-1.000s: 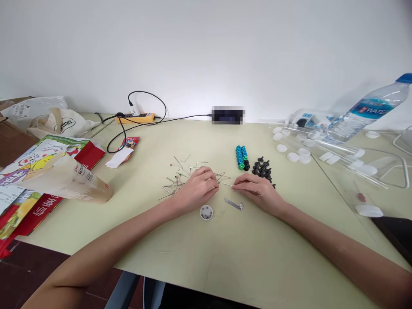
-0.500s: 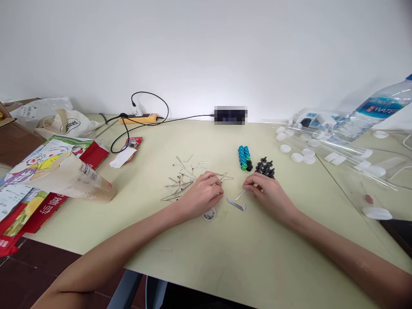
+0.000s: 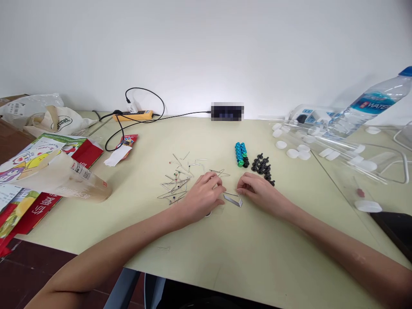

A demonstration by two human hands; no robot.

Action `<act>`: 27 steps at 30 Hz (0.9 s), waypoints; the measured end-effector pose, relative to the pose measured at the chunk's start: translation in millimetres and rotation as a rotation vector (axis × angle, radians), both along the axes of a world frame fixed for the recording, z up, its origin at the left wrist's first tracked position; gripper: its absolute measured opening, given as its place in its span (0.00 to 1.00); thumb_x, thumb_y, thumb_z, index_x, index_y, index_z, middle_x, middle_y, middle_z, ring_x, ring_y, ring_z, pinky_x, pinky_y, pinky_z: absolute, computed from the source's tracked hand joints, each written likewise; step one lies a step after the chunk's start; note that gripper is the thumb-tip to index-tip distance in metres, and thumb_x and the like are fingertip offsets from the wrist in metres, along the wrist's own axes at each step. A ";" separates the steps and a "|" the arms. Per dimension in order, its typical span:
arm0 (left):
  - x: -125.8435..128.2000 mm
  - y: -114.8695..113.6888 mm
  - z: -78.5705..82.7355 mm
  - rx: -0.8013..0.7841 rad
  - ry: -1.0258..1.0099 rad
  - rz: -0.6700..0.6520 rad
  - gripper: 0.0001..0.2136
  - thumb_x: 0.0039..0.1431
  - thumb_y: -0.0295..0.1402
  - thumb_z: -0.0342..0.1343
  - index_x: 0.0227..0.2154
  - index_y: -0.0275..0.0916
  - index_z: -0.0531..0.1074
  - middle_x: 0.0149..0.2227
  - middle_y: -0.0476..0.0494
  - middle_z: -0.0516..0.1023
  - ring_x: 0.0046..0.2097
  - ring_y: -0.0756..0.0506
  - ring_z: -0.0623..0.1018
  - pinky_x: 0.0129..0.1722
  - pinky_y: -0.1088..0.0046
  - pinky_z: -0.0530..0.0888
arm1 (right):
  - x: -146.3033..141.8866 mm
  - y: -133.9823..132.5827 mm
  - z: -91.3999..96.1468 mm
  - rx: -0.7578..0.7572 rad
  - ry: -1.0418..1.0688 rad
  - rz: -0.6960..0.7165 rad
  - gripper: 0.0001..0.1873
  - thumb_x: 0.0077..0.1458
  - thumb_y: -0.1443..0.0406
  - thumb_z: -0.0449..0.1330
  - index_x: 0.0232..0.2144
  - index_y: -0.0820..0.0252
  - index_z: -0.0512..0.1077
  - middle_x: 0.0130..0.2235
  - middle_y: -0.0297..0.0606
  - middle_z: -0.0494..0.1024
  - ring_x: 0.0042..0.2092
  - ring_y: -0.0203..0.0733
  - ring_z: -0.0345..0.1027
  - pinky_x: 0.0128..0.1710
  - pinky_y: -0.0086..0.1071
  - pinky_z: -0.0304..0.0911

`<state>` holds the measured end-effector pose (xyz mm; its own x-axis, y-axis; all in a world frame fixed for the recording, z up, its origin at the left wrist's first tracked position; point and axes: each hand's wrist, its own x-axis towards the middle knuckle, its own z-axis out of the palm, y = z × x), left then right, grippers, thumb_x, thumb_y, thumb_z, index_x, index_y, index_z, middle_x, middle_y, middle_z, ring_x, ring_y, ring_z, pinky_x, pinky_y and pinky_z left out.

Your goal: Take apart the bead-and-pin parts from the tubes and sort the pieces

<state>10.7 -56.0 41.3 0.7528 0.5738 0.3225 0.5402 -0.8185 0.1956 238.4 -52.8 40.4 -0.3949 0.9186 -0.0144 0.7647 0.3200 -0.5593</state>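
My left hand (image 3: 204, 195) rests low over the table with fingers bent and the thumb apart from the index finger. Its fingertips are close to one end of a thin L-shaped hex key (image 3: 231, 194). The fingers of my right hand (image 3: 256, 189) pinch together at the other end of that key. Just in front lies a neat row of similar hex keys (image 3: 232, 200), bent ends together at the right. Loose metal keys and rods (image 3: 175, 189), some with coloured bits, are scattered left of my left hand. A small round dish (image 3: 209, 214) is mostly hidden under it.
Blue-green connectors (image 3: 240, 154) and black fastener-like pieces (image 3: 261, 165) lie behind my right hand. At the left are a tilted drink cup (image 3: 86, 180) and a red snack packet (image 3: 128, 143). White discs (image 3: 292, 153), clear tubes and a water bottle (image 3: 370, 105) occupy the right.
My left thumb has parted from the fingers, and that hand covers more of the dish. My right hand has brought the hex key left and lower, alongside the row. The view has shifted slightly.
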 end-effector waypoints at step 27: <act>26.1 -0.7 -12.1 0.099 0.077 0.007 0.09 0.62 0.34 0.49 0.32 0.34 0.70 0.38 0.39 0.70 0.51 0.38 0.65 0.46 0.62 0.68 | 5.5 1.2 7.7 -0.224 0.208 0.162 0.15 0.58 0.57 0.52 0.29 0.56 0.77 0.37 0.38 0.71 0.36 0.40 0.67 0.36 0.34 0.62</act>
<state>36.8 -56.7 29.2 0.7737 0.5474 0.3191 0.5562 -0.8279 0.0716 243.9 -51.7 48.1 -0.5514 0.8267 -0.1123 0.5761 0.2799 -0.7680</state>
